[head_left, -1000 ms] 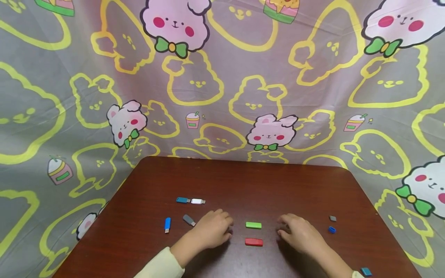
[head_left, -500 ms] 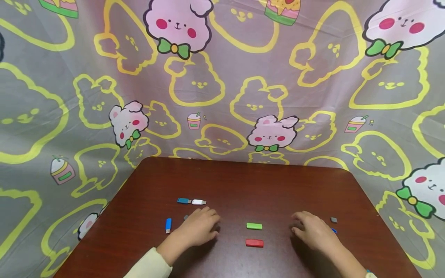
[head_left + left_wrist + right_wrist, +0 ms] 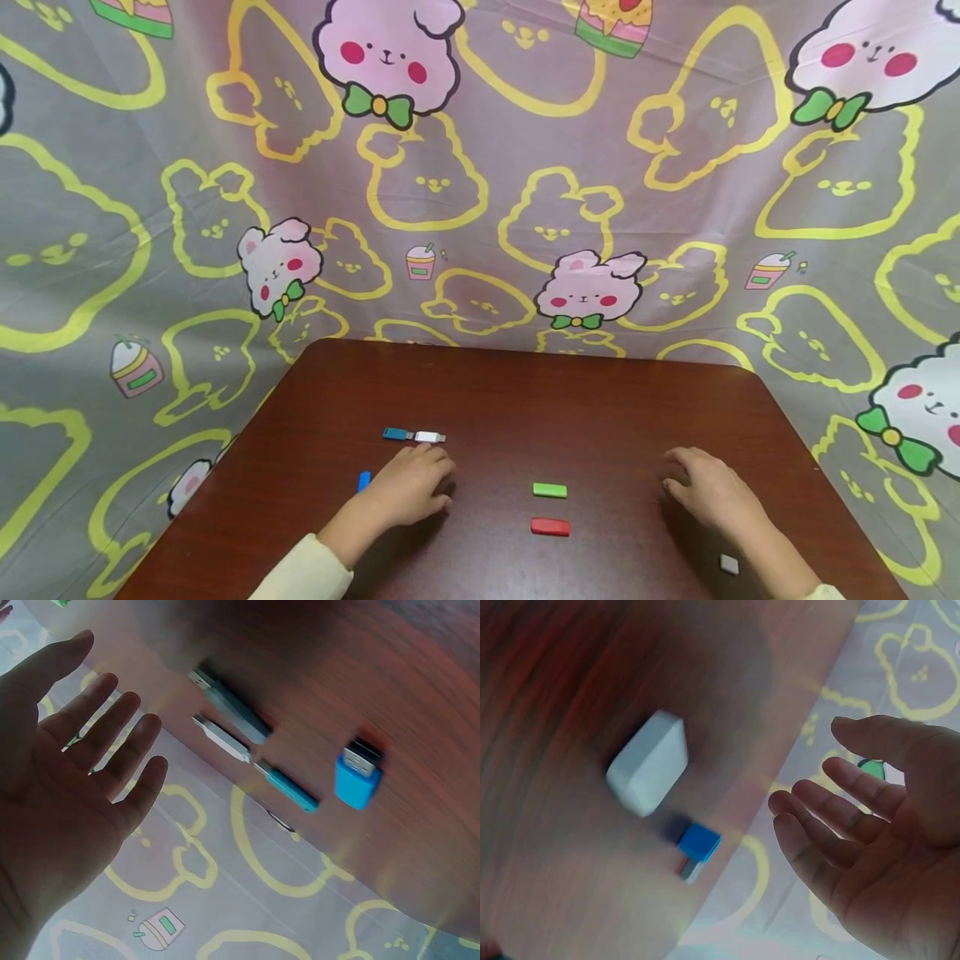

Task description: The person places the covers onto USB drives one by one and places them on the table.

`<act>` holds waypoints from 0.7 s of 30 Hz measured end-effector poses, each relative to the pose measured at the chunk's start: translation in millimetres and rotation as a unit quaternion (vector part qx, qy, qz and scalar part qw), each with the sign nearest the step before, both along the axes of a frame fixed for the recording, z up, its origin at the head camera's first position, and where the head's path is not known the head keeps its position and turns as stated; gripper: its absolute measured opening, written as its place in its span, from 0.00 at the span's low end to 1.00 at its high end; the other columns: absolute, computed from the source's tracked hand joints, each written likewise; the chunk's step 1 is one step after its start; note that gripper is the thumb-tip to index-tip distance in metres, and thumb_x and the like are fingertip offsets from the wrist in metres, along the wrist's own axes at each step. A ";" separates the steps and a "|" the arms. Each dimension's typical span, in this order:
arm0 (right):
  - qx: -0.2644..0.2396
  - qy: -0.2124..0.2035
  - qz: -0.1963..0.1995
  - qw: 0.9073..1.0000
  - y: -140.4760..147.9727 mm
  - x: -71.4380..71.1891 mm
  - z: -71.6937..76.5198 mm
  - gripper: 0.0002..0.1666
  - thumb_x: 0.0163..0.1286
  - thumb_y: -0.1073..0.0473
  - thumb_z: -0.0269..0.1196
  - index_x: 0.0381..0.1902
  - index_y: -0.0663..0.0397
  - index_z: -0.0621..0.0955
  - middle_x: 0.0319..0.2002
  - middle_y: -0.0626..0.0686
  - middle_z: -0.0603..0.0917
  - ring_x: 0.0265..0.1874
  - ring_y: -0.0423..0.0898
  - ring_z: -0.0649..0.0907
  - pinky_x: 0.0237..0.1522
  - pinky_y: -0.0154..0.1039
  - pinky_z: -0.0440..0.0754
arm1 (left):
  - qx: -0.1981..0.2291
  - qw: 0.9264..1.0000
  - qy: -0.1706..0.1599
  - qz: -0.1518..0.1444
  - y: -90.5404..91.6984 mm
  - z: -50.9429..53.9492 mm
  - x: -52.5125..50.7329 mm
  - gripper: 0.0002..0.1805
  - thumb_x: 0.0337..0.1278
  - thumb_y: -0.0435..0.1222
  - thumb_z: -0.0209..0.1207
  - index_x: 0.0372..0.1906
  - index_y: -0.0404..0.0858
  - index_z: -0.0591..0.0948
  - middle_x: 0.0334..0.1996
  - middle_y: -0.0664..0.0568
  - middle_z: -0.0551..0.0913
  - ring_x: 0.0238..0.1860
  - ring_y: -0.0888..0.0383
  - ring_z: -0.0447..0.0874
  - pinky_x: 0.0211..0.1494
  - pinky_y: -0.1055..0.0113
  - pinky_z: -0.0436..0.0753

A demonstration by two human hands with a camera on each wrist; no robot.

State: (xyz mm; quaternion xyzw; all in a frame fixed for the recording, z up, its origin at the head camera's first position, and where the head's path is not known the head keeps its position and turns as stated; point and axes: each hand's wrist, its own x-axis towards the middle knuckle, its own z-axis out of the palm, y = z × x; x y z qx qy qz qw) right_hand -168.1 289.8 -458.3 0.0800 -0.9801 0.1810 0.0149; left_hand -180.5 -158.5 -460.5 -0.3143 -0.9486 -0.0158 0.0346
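Note:
My left hand [image 3: 401,492] hovers above the table's left side with fingers loosely spread, holding nothing. Under and around it lie a blue USB stick [image 3: 364,481], a teal one [image 3: 395,434] and a white one [image 3: 428,437]; the left wrist view also shows a grey stick [image 3: 234,711]. My right hand [image 3: 720,496], likewise empty and relaxed, is over the right side. A white cap [image 3: 729,564] lies below it, and the right wrist view shows a blue cap [image 3: 700,842] with a grey piece beside it. Between the hands lie a green stick [image 3: 550,491] and a red one [image 3: 551,527].
The brown table [image 3: 525,392] has a patterned cloth [image 3: 480,208] hanging behind it and along both sides. Its back edge runs beyond the teal and white sticks.
Both hands have moved outward, left hand to the left over the grey stick, right hand to the right over the small caps. The white cap has come into view beside the right forearm.

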 end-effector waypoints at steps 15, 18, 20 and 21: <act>0.011 0.008 -0.018 1.000 36.6 -11.4 -9.1 0.19 0.61 0.60 0.70 0.48 0.63 0.82 0.48 0.67 0.83 0.50 0.70 0.81 0.46 0.64 0.78 | 0.050 0.998 -0.042 0.014 -26.0 0.9 -7.7 0.18 0.52 0.42 0.73 0.46 0.42 0.84 0.47 0.52 0.83 0.63 0.41 0.76 0.69 0.42 0.69; 0.012 0.008 -0.017 1.000 42.0 -14.9 -8.3 0.18 0.62 0.60 0.70 0.47 0.64 0.82 0.47 0.68 0.83 0.49 0.70 0.81 0.46 0.64 0.78 | 0.055 0.997 -0.047 0.021 -31.5 1.1 -9.6 0.17 0.51 0.42 0.73 0.45 0.43 0.84 0.47 0.52 0.83 0.64 0.40 0.76 0.67 0.42 0.70; 0.013 -0.003 -0.017 1.000 45.5 -17.4 -8.1 0.19 0.63 0.59 0.69 0.48 0.65 0.81 0.48 0.69 0.82 0.50 0.71 0.80 0.46 0.64 0.78 | 0.059 0.997 -0.052 0.024 -34.9 1.0 -10.9 0.17 0.50 0.41 0.73 0.45 0.43 0.84 0.47 0.51 0.84 0.64 0.39 0.75 0.66 0.41 0.70; 0.014 -0.009 -0.018 1.000 47.1 -18.5 -8.1 0.19 0.63 0.59 0.69 0.49 0.66 0.81 0.48 0.70 0.82 0.50 0.71 0.80 0.46 0.64 0.77 | 0.060 0.996 -0.055 0.026 -36.4 1.2 -11.4 0.16 0.50 0.41 0.73 0.45 0.43 0.84 0.47 0.51 0.84 0.64 0.39 0.75 0.65 0.41 0.70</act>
